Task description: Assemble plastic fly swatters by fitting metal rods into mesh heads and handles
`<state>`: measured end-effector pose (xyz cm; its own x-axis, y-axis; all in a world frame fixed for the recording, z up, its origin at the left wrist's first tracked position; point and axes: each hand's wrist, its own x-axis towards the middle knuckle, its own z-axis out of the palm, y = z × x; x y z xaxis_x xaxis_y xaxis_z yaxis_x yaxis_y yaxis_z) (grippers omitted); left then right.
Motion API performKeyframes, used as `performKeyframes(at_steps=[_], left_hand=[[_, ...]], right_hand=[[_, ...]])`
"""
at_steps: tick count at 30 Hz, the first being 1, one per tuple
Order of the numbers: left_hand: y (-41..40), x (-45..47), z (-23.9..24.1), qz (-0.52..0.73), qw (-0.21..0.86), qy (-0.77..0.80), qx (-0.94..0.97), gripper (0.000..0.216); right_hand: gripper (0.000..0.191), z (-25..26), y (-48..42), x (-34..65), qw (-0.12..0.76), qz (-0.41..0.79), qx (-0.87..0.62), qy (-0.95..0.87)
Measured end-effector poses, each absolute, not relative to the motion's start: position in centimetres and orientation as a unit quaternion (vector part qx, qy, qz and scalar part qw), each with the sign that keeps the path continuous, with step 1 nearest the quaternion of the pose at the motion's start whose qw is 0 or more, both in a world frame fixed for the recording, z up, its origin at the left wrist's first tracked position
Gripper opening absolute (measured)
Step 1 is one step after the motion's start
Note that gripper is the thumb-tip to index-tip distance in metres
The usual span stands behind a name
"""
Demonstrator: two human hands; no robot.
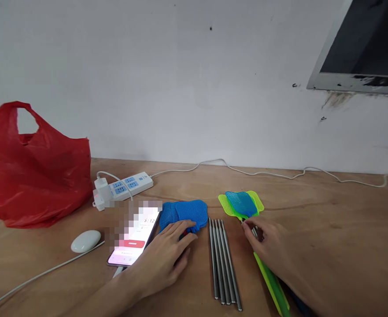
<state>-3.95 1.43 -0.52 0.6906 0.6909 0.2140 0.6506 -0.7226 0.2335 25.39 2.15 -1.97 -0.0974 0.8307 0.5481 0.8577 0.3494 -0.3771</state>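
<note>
My left hand (170, 251) lies palm down over the lower edge of the stacked blue fly swatter heads (189, 213), fingers apart and touching them. A bit of red shows under its fingertips. My right hand (268, 240) is closed in a pinch at the neck of the yellow-green and blue fly swatters (242, 203). Metal rod shows between its fingers, and a green handle (273, 281) runs out below the wrist. Between both hands, several silver metal rods (223, 264) lie side by side. The exact grip under the right fingers is partly hidden.
A lit phone (134, 246) lies beside my left forearm. Farther left are a white mouse (86, 241), a white power strip (141, 182) with a plugged-in charger (103, 190), and a red plastic bag (42, 176). A white cable (263, 175) runs along the wall.
</note>
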Motion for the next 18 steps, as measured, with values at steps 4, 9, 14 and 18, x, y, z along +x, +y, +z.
performKeyframes(at_steps=[4, 9, 14, 18], left_hand=[[1.4, -4.1, -0.7, 0.142, 0.066, 0.364, 0.918, 0.054], [1.3, -4.0, -0.4, 0.133, 0.067, 0.368, 0.918, 0.053], [1.3, -3.7, -0.1, 0.125, 0.072, 0.375, 0.916, 0.051], [1.2, -3.7, -0.1, 0.129, 0.068, 0.372, 0.916, 0.049]], right_hand=[[0.02, -1.5, 2.4, 26.4, 0.248, -0.068, -0.661, -0.705], [0.013, -0.8, 2.5, 27.1, 0.128, -0.074, -0.73, -0.667], [0.016, -0.1, 2.5, 27.0, 0.057, -0.054, -0.763, -0.642], [0.017, -0.4, 2.8, 27.2, 0.063, -0.035, -0.765, -0.64]])
